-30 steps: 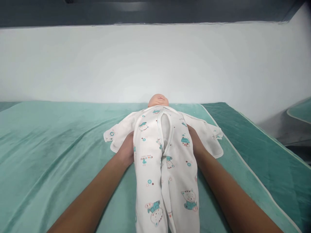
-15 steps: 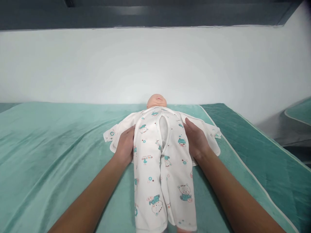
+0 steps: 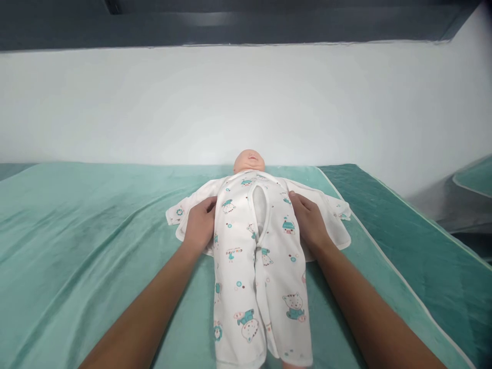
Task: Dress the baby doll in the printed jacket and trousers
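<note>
A baby doll (image 3: 249,161) lies on its back, its head toward the wall. White printed baby pants (image 3: 234,266) cover its front from the chest to the lower legs, with a bound slit open in the middle. Under them a white baby shirt (image 3: 322,202) spreads out, sleeves flung to both sides. My left hand (image 3: 200,225) is closed at the left edge of the pants, thumb against the cloth. On the opposite edge, my right hand (image 3: 308,220) is closed in the same way. Most fingertips of both hands are hidden by the fabric.
A light green cloth (image 3: 96,246) with soft folds lies beneath the doll. Darker green cloth (image 3: 415,246) borders it on the right. Behind stands a white wall (image 3: 246,97), with a dark panel (image 3: 246,23) above it.
My right thumb has come down from its raised position to the edge of the pants. My left thumb has also shifted, and both hands have curled in more. The doll stays in place.
</note>
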The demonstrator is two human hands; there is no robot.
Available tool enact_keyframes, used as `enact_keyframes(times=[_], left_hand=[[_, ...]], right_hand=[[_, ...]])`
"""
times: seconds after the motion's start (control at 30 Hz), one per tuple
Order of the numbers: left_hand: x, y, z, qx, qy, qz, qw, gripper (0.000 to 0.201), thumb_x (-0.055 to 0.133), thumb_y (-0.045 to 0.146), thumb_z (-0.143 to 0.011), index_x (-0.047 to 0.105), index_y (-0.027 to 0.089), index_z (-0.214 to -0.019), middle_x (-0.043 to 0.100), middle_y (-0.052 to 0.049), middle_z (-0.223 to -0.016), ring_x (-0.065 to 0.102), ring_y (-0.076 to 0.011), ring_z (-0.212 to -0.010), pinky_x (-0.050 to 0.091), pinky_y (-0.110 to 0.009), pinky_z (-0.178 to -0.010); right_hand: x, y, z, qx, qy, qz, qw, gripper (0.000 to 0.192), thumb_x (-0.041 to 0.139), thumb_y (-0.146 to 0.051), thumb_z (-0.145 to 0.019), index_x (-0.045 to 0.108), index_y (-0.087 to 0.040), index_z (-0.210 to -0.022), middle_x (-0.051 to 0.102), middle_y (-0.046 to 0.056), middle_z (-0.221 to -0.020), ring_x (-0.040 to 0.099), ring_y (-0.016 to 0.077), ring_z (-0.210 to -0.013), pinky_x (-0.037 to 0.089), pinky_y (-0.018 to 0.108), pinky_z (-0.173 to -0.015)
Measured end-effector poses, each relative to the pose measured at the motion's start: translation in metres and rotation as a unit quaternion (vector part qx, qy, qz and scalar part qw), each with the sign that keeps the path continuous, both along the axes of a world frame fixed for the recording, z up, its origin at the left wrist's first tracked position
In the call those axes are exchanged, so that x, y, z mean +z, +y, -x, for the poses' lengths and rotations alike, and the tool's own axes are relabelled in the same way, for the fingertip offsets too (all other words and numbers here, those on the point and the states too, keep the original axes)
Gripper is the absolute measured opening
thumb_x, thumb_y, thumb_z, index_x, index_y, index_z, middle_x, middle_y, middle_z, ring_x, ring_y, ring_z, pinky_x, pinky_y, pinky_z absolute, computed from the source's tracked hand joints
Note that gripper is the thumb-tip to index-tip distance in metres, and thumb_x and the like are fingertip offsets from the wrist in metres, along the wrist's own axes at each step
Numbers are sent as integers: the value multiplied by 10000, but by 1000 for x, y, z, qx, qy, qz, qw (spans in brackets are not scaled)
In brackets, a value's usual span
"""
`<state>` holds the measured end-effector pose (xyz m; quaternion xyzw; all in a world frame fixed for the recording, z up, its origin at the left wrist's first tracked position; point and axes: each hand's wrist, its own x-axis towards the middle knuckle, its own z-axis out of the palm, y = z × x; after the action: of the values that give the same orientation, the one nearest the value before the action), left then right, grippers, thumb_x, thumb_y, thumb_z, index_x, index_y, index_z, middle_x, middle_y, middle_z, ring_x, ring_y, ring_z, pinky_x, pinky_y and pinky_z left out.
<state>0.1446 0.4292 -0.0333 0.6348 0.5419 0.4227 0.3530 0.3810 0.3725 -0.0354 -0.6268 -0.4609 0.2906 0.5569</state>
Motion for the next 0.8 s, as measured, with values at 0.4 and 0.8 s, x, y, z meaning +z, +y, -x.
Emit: enact_keyframes(times=[0.4, 0.8], left_hand=[[-13, 23, 3, 38, 148, -279, 948, 207, 502, 226, -902, 694, 224, -979, 663, -55, -1115, 484, -245, -1171, 405, -413, -1019], [-6, 41, 7, -67, 151, -151, 975, 208, 454, 288, -926, 660, 269, -944, 576, 0, -1355, 436, -235, -1299, 216, -496, -1132]], right_hand=[[-6, 56, -10, -2, -98, -139, 986, 178, 588, -357, -818, 676, -225, -899, 689, 66, -1062, 607, 225, -1025, 448, 401, -943], [2, 61, -17, 136, -54, -51, 988, 99, 590, -304, -726, 527, -228, -732, 628, 48, -1262, 548, 256, -1145, 394, 430, -986]])
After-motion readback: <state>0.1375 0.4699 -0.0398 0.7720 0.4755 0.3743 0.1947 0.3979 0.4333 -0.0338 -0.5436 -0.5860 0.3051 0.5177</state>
